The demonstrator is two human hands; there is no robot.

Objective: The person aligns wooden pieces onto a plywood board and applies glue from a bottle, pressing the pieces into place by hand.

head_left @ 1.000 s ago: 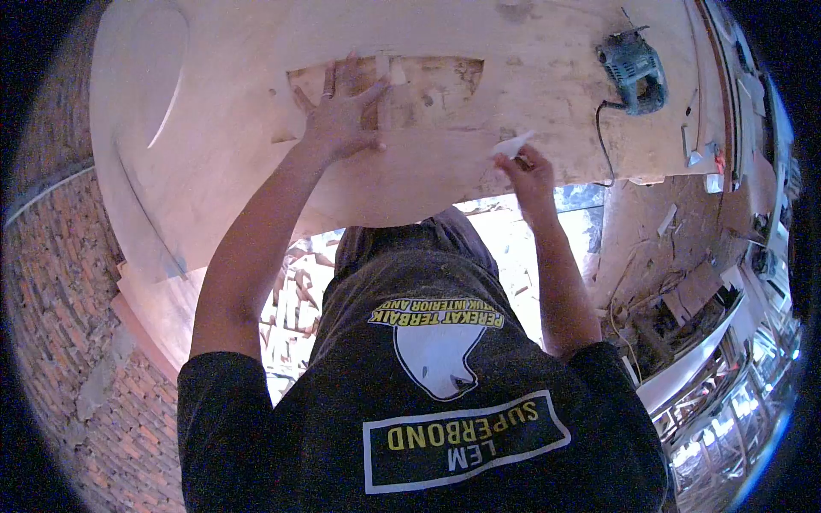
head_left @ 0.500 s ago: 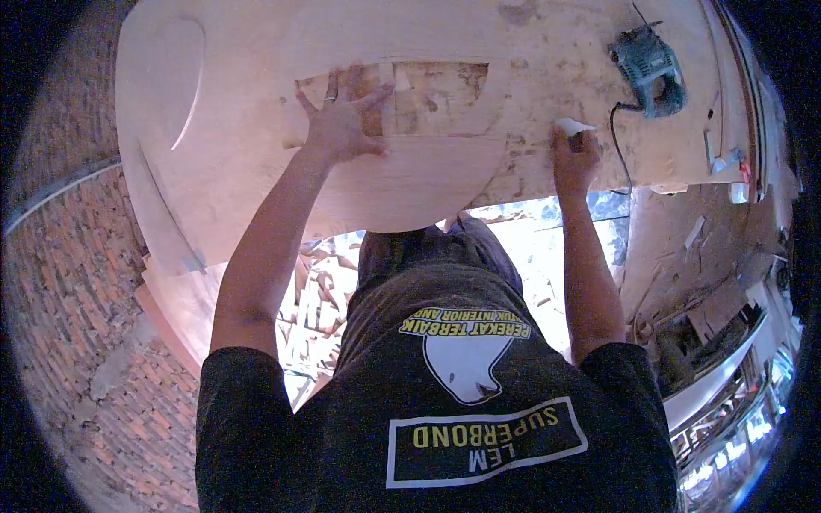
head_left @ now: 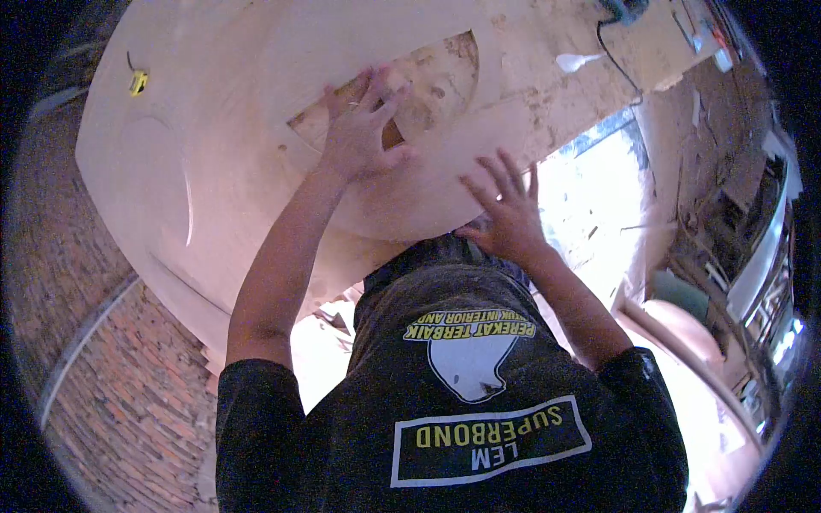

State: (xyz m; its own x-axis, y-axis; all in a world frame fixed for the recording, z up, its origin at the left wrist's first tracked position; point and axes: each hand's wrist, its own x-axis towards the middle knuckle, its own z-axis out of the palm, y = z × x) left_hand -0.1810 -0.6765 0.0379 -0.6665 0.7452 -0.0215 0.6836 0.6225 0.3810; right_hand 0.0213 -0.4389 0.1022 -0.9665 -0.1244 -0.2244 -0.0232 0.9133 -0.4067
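Note:
A pale plywood panel [head_left: 248, 94] with a curved front edge lies in front of me. It has a half-round cutout [head_left: 449, 73], through which a stained wooden surface shows. My left hand [head_left: 363, 137] is spread over the left part of this cutout, partly covering it; whether its fingertips touch the wood is hard to tell. My right hand [head_left: 509, 214] is open with fingers apart, by the panel's curved front edge and close to my body, holding nothing. Farther right, a small white bottle [head_left: 575, 62] with a pointed tip lies on the board.
At the top right is a green power tool [head_left: 624, 10], partly out of view, with its black cord [head_left: 611, 56] trailing down. A yellow tape measure [head_left: 138, 83] lies at the far left. A brick wall [head_left: 128, 410] stands on the left, and wood scraps [head_left: 718, 214] are piled on the right.
My right hand has let go of the white bottle, which now lies on the board, and has moved left and nearer my body. My left hand stays at the cutout. The view has turned leftward.

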